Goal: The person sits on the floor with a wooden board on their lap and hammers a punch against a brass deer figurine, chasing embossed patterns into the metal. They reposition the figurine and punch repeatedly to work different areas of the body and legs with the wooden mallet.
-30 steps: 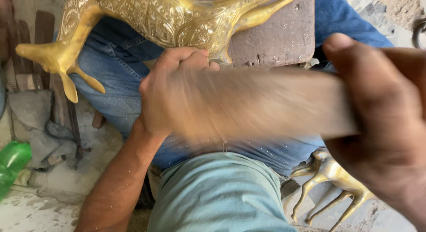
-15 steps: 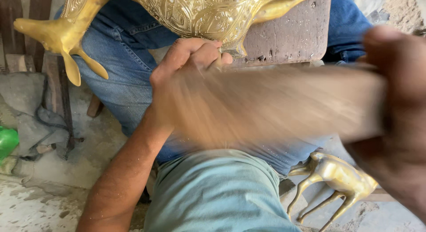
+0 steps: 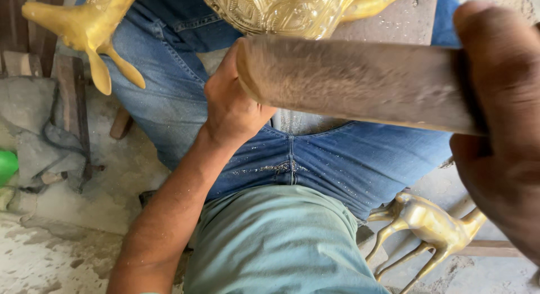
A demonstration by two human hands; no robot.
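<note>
A wide flat metal file lies across the view above my lap. My right hand, close to the camera at the right, is shut on one end of it. At the other end my left hand grips it, fingers hidden behind the tip. Just beyond the file, an engraved brass animal figure rests on a wooden block over my blue jeans. The figure's smooth head and ears stick out at the upper left. Brass filings speckle the jeans.
A second, smaller brass animal figure lies on the floor at the lower right beside my leg. A green object sits at the left edge. Wooden pieces and grey rags cover the rough concrete floor on the left.
The file was a blur of fast strokes in the earlier frames and now looks sharper, shifted right. The brass figure has slid upward and left in view.
</note>
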